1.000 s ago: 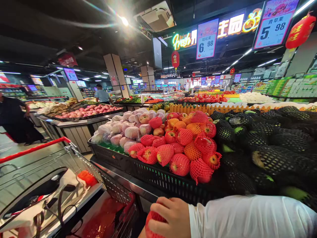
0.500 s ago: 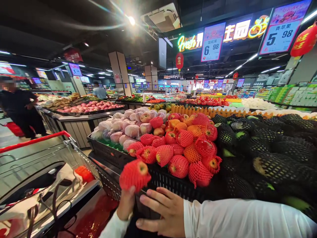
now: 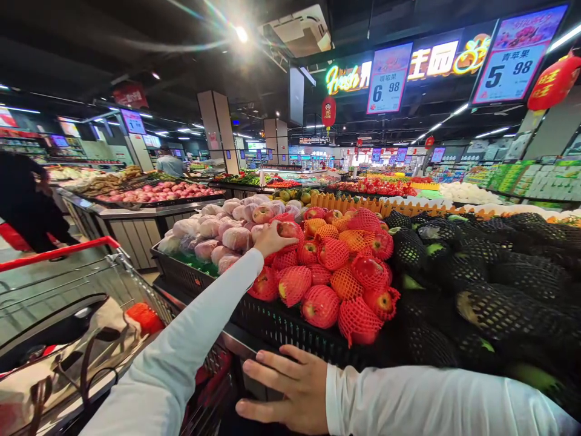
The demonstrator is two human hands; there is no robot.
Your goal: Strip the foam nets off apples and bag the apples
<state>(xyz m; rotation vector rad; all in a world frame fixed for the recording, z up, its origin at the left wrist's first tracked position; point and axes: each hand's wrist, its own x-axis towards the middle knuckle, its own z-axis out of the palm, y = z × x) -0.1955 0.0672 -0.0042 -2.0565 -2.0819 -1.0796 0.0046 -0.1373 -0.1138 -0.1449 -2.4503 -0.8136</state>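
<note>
My left hand (image 3: 271,238) reaches across to the back of the pile, its fingers closed round an apple (image 3: 289,230) in a red foam net that rests among the others. Several more apples (image 3: 320,306) in red and orange nets lie in front and to the right. My right hand (image 3: 290,387) is held low before the black crate (image 3: 276,324), fingers spread, with nothing in it. Whether its palm touches anything is hidden.
Plastic-wrapped pale fruit (image 3: 236,238) lies to the left of the netted apples. Dark-netted green produce (image 3: 494,306) fills the right side. A shopping cart (image 3: 59,254) holding a bag (image 3: 77,357) stands at left. Beyond it is a person in dark clothes (image 3: 27,200).
My left hand, with a red-netted apple low in front of the crate before, has moved up and forward onto the pile. My right hand stays spread. The person at left has shifted leftward in view.
</note>
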